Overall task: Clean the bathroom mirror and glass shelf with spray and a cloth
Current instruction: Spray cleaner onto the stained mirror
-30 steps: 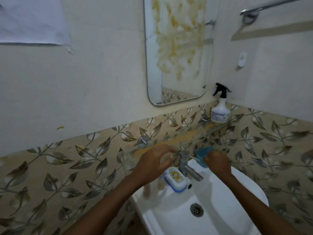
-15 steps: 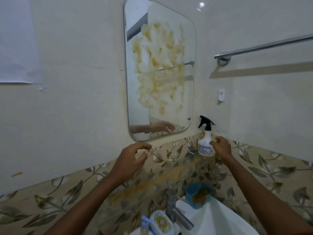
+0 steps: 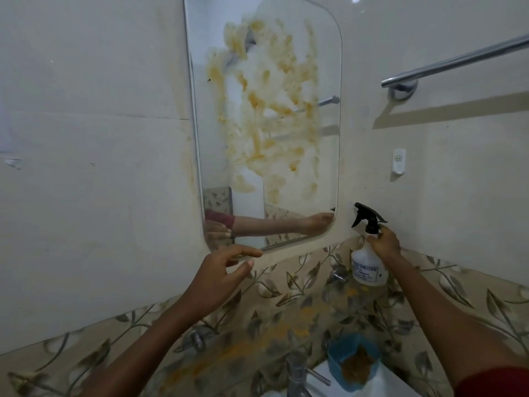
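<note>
My right hand (image 3: pixel 385 243) curls round the neck of the translucent white spray bottle (image 3: pixel 367 265), its black trigger above my fingers. The bottle stands on the clear glass shelf (image 3: pixel 309 313), smeared orange, below my wrist. Left of this grip hangs the round-cornered mirror (image 3: pixel 266 124), streaked yellow-brown, on a pale glossy wall above leaf-patterned tiles. My left hand (image 3: pixel 220 272) hovers empty, fingers loosely spread, under the mirror's lower edge.

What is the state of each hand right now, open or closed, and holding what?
Left hand: open, fingers spread, holding nothing.
Right hand: closed round the neck of the spray bottle.
</note>
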A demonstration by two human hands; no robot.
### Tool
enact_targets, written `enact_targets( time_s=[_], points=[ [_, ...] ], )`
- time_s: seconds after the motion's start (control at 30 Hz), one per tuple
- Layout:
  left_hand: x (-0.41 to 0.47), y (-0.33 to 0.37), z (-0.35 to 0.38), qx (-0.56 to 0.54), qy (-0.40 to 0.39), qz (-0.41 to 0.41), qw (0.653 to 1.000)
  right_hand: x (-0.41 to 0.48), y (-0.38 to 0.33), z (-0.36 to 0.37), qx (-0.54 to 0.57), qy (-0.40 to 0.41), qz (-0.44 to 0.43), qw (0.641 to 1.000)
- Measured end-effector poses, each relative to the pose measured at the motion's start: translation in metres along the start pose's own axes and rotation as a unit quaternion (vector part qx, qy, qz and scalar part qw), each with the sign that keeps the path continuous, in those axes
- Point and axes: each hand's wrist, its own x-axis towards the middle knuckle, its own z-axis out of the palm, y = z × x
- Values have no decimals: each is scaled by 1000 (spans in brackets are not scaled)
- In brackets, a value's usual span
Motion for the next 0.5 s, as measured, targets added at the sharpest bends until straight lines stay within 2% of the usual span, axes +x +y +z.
enact_targets(
  time_s=[0.17,0.3,0.4,0.5],
  points=[
    [1,-3,-2,-20,15,-8,1000,-8,-14,-10,39,24,-27,999],
    [8,7,-2,-35,17,-1,999,-40,-57,-33,71,75,-108,989],
    [19,25,5,-48,-14,-7,999,-76,-107,-45,82,47,-174,980],
    [31,41,21,-36,-79,-18,996,-115,-151,-49,117,8,-209,971]
  ],
)
